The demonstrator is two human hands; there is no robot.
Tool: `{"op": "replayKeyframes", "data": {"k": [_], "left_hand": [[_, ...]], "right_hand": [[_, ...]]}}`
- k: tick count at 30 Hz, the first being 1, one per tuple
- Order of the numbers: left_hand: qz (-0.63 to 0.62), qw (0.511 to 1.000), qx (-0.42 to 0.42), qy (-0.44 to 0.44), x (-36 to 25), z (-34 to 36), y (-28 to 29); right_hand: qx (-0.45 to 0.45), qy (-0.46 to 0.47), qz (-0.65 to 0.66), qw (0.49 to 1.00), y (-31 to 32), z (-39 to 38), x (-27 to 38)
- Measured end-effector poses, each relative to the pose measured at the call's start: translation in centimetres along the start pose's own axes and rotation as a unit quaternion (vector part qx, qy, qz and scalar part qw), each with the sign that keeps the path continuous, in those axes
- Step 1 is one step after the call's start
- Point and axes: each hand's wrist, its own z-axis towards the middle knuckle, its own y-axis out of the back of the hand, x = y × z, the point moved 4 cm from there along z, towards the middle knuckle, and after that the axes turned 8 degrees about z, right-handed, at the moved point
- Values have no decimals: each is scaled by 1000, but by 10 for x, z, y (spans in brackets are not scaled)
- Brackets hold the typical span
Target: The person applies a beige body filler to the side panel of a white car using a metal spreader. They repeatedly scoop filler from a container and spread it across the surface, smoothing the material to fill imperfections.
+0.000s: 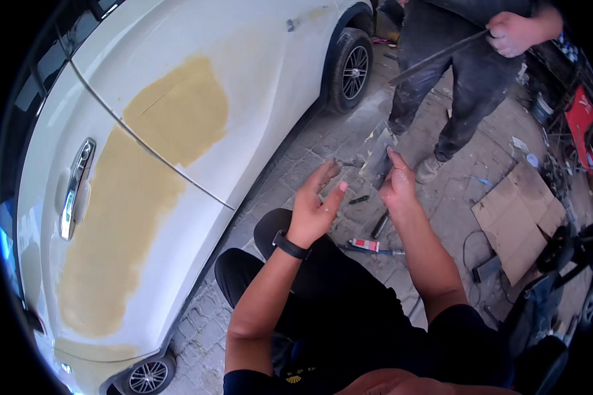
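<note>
My right hand [398, 183] grips a flat grey putty spreader [377, 161], thumb along its face. Pale yellow filler is smeared along the spreader's edges. Beside it, apart from the spreader, my left hand [315, 205] is raised with thumb and fingers apart, holding nothing; a dark band circles that wrist. To the left stands a white car [270, 85]. A broad patch of tan filler [122, 217] covers parts of two adjoining doors, crossing the seam between them near the chrome door handle [78, 187].
Another person in dark work clothes [451, 72] stands ahead, holding a long dark bar [441, 56]. On the paving lie a red and white tube [364, 244], a dark cylindrical handle [380, 224] and flattened cardboard [519, 214]. Clutter, including a red panel [581, 122], lines the right side.
</note>
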Motion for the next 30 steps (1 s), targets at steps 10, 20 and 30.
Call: {"op": "replayKeyframes", "data": {"k": [10, 20, 30], "left_hand": [[-279, 959, -30, 31, -122, 114, -14], [-641, 768, -11, 5, -200, 143, -61], [-489, 840, -206, -110, -119, 127, 40]], "right_hand": [[-64, 168, 82, 980, 98, 30, 107], [62, 289, 23, 955, -26, 15, 181], [140, 216, 16, 966, -92, 12, 195]]}}
